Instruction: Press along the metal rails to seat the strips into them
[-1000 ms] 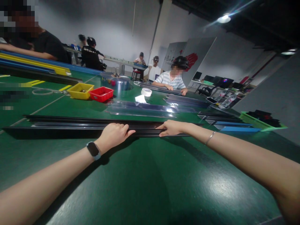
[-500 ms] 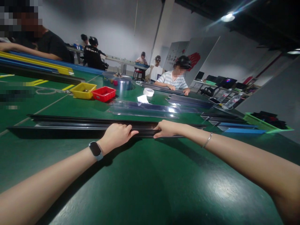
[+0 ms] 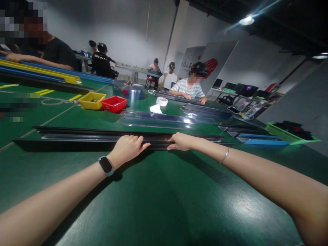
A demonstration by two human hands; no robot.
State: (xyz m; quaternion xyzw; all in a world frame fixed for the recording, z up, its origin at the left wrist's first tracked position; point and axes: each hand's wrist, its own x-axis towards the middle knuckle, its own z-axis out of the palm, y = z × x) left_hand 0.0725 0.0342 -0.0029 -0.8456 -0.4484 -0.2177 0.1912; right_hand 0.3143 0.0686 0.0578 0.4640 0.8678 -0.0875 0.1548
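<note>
A long black channel-shaped profile (image 3: pixel 77 145) lies crosswise on the green table (image 3: pixel 153 201) before me. My left hand (image 3: pixel 128 148), with a watch on its wrist, is closed over the profile near its middle, thumb along the near wall. Just to the right, my right hand (image 3: pixel 180 141) grips the same profile, its thumb on the near side and its fingers partly hidden inside the channel. A small gap parts the two hands. Behind the profile lie clear plastic strips (image 3: pixel 156 120).
Beyond stand a yellow bin (image 3: pixel 92 100), a red bin (image 3: pixel 114 104), a tape roll (image 3: pixel 162 101) and white paper (image 3: pixel 155 109). At right are more profiles (image 3: pixel 263 139) and a green basket (image 3: pixel 289 136). A co-worker (image 3: pixel 191 87) sits across the table; another person (image 3: pixel 56 51) is at left.
The black profile's left end sits slightly farther right than before. Both hands keep their grip with hardly any movement. The person at left has shifted an arm.
</note>
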